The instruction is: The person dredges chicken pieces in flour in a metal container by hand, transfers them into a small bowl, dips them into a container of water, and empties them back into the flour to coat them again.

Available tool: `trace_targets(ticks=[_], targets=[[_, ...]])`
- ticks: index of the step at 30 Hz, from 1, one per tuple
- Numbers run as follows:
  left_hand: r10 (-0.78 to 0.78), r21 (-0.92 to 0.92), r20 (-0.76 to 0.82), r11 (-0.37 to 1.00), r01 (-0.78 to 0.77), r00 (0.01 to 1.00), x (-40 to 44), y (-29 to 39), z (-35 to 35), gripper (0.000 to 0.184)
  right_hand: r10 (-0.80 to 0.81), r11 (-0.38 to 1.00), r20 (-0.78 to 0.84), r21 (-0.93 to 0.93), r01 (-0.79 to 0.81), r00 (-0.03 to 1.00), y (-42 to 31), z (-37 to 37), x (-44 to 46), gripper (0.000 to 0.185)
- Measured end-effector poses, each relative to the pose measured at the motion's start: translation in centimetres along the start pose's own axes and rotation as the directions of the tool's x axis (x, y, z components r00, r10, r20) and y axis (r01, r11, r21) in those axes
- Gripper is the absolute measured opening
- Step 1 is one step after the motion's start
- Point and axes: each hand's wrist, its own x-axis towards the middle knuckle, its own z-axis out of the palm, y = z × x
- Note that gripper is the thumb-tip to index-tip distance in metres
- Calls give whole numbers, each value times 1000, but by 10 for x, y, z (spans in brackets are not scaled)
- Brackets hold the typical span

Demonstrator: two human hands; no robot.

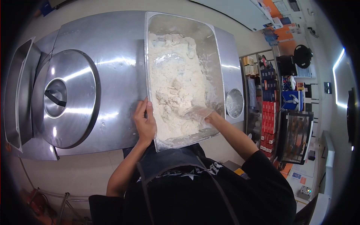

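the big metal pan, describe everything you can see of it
The pan is deep and rectangular, with rounded corners and a narrow rim, and looks like dull grey metal. It sits open on the metal table, one short end toward the person. Pale, flour-like powder covers its floor, clumpy around the middle, and smears its right wall. The left hand touches its left rim; the right hand, in a clear glove, reaches inside into the powder.
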Motion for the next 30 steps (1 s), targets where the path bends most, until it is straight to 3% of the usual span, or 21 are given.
trace_targets(ticks=[2, 4, 8, 11, 12, 13, 15, 16, 18, 19, 20, 22, 24, 25, 26, 30], targets=[[37, 0, -27, 999, -37, 999, 1, 0, 2, 27, 48, 955, -16, 295, -41, 999, -1, 24, 4, 41], [76, 37, -33, 996, -75, 997, 1, 0, 1, 27, 78, 885, -76, 465, -34, 994, -3, 46, 12, 40], [51, 24, -8, 998, -50, 999, 1, 0, -4, 27, 19, 862, -265, 493, 118, 964, -12, 58, 17, 38], [85, 75, 2, 994, -85, 996, 5, 7, -6, 27, -186, 939, -393, 197, 280, 900, -34, 29, -6, 37], [87, 81, 7, 993, -88, 996, 5, 7, -7, 27, -298, 949, -357, -7, 317, 885, -46, 22, -25, 36], [92, 85, 15, 992, -93, 996, 5, 7, -7, 27, -431, 897, -292, -245, 369, 854, -62, 22, -50, 47], [114, 90, 18, 989, -115, 993, 7, 7, -8, 26, -453, 888, -277, -228, 399, 848, -68, 23, -58, 56], [127, 93, 13, 987, -128, 992, 7, 5, -8, 26, -340, 929, -329, 26, 368, 881, -68, 28, -53, 54], [124, 88, 8, 988, -124, 992, 6, 5, -7, 26, -151, 988, -311, -32, 149, 938, -77, 43, -57, 47], [110, 83, 5, 990, -110, 994, 6, 6, -7, 27, -236, 897, -210, -423, 130, 949, -70, 57, -51, 42], [95, 78, 7, 992, -95, 995, 6, 8, -7, 27, -317, 655, -105, -743, 138, 943, -63, 72, -44, 38], [88, 59, -6, 994, -88, 996, 7, 10, -6, 27, -470, 377, 135, -863, 337, 872, 1, 80, 17, 31], [82, 53, -5, 995, -82, 997, 3, 10, -5, 27, -366, 852, -80, -430, 299, 927, 11, 106, 37, 32], [89, 56, -9, 995, -88, 996, 4, 9, -5, 28, -177, 984, -175, -18, 176, 968, -4, 119, 32, 35], [95, 57, -13, 994, -94, 995, 5, 8, -5, 28, 39, 914, -181, 404, 38, 983, -18, 127, 25, 39], [55, 72, 12, 996, -56, 998, 6, 11, -8, 27, -151, 921, -352, 290, 261, 924, -65, 117, -14, 35]])
